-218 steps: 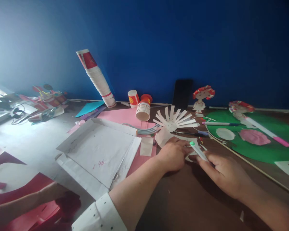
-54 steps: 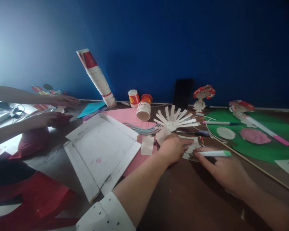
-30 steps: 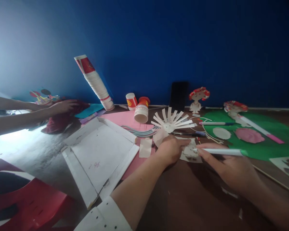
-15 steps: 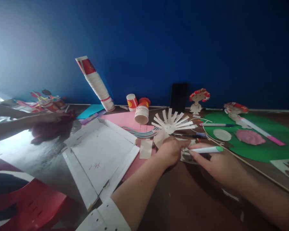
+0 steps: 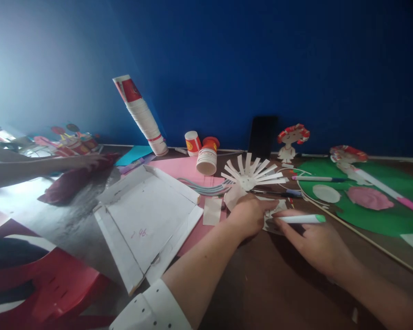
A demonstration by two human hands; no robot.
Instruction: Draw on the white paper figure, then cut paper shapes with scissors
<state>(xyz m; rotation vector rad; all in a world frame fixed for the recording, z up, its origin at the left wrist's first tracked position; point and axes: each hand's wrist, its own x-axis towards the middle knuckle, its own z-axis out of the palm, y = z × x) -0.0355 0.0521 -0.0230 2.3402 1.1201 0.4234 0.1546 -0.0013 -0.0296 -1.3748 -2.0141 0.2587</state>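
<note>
My right hand (image 5: 315,245) is closed around a white marker (image 5: 298,219) with a green end, its other end angled down at a small piece of white paper (image 5: 277,227). My left hand (image 5: 249,215) is curled over the left side of that paper, with the index finger stretched across it. Some of its fingers are hidden. Just beyond the left hand is a paper cup cut into spread strips (image 5: 248,181). Dark marks show on the paper, but the hands cover much of it.
A white box lid (image 5: 151,215) lies left of my forearm. Stacked paper cups (image 5: 142,121) lean on the blue wall near a black phone (image 5: 262,136). Green card (image 5: 409,215) holds a pink marker and paper cut-outs. At left, a person's hand (image 5: 84,161) presses a dark red cloth (image 5: 67,185).
The whole view has shifted slightly, so most things sit farther right. Both my hands remain at the paper. The other person's arm and the red cloth have shifted a little.
</note>
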